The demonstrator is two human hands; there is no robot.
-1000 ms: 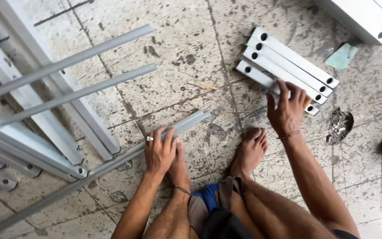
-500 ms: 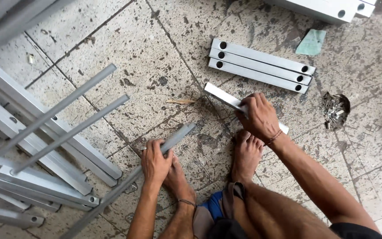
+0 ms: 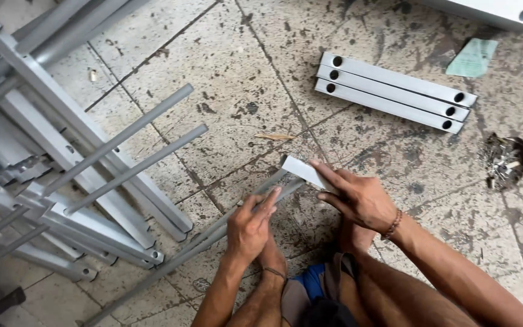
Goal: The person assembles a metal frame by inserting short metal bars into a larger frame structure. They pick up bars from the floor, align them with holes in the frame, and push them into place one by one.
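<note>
Right grip [image 3: 358, 200] around white bar [image 3: 301, 171], green packet [image 3: 472, 59] apart.

soft even daylight, faint shadows, no glare, sharp focus, slight edge distortion

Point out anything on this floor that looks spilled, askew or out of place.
A loose heap of small metal bits lies scattered on the tiles, right of the three stacked white bars. A stray sliver lies mid-floor, a green paper scrap above the bars. Tiles are stained.
</note>
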